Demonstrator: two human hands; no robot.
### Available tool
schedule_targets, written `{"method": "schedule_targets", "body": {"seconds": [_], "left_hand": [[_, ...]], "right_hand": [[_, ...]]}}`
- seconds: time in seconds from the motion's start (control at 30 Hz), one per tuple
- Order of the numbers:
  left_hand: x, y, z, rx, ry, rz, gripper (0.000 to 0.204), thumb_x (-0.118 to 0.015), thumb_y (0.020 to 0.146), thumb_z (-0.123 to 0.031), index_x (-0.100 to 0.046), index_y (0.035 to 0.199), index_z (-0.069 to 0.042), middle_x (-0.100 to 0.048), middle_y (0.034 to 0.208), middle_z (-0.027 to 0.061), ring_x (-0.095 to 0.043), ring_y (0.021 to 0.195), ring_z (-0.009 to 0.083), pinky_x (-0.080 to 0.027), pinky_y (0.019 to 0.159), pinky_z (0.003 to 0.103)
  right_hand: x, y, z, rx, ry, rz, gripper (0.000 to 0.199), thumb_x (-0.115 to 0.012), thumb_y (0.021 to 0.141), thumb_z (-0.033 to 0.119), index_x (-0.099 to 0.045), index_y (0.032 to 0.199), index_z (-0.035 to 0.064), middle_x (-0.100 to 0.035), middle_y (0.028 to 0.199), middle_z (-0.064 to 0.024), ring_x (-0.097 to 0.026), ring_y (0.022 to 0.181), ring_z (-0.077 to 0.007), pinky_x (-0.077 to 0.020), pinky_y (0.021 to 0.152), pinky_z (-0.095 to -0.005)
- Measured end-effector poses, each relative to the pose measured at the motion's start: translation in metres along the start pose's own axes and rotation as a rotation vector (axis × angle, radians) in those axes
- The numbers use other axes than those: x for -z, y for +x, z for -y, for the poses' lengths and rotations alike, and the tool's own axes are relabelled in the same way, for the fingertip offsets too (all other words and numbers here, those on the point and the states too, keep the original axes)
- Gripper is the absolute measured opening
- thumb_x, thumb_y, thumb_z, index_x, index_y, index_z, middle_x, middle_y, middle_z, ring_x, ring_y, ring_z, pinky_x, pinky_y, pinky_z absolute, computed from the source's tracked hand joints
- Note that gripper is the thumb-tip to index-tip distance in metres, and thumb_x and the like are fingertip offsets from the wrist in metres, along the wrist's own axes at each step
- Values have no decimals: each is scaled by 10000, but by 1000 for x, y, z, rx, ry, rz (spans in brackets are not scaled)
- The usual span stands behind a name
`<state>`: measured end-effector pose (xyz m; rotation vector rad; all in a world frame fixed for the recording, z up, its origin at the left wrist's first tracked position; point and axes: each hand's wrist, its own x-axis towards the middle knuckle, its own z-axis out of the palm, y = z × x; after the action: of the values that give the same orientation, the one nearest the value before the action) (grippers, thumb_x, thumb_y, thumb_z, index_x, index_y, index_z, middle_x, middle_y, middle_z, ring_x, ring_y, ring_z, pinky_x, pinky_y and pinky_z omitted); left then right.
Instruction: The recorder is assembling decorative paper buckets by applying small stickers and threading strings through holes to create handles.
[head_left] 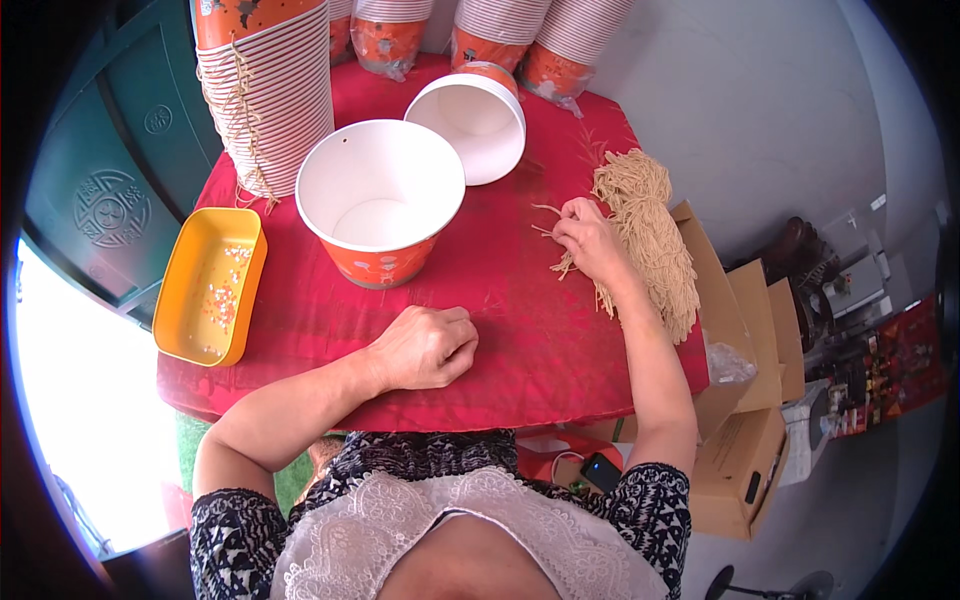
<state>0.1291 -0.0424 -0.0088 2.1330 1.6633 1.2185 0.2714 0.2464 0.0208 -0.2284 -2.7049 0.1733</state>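
Note:
My right hand (590,240) is closed in a pinch on beige cords, at the left side of a thick bundle of cut cords (650,245). Loose cord ends poke out to the left of its fingers. On the red tablecloth in front of me rests my left hand (428,347), curled into a fist; whatever it may hold is hidden. An orange paper bucket with a white inside (380,250) stands upright beyond it, a small hole showing near its rim. Behind that, a second paper bucket (470,125) lies tipped on its side, its mouth toward me.
A tall stack of paper buckets (270,120) with cords hanging off it stands at the far left. Below it sits a yellow tray (170,300) holding small white and orange bits. More wrapped stacks (495,30) line the back. Cardboard boxes (735,470) stand right of the table.

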Motion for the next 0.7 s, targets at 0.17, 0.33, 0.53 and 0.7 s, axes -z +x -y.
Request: {"method": "schedule_targets", "body": {"seconds": [0.17, 0.33, 0.53, 0.7], "left_hand": [[0, 0, -1, -2, 4, 2, 64, -623, 769, -83, -624, 768, -20, -598, 735, 126, -611, 629, 342, -493, 546, 444], [4, 0, -2, -14, -35, -388, 66, -641, 727, 31, -607, 744, -23, -592, 684, 122, -595, 529, 298, -478, 473, 378], [0, 2, 4, 240, 52, -493, 56, -614, 841, 11, -617, 788, 30, -608, 685, 149, -601, 564, 243, -475, 534, 347], [-2, -1, 4, 530, -80, -412, 200, -537, 953, -119, -613, 844, 31, -605, 656, 113, -599, 591, 217, -477, 555, 349]], "right_hand": [[-5, 10, 61, 220, 57, -151, 32, -665, 761, 10, -633, 755, 8, -582, 930, -103, -571, 912, -290, -491, 797, -388], [-16, 18, 132, 260, 324, -209, 56, -646, 791, 16, -591, 798, 21, -602, 815, -98, -602, 781, -272, -487, 716, -380], [-37, 21, 136, -169, 883, -137, 257, -622, 884, -57, -590, 1135, -12, -640, 804, -25, -592, 722, -82, -498, 646, -243], [-32, 12, 134, -184, 915, -30, 441, -627, 882, -60, -505, 1303, -14, -614, 789, -6, -568, 701, -57, -479, 627, -212]]}}
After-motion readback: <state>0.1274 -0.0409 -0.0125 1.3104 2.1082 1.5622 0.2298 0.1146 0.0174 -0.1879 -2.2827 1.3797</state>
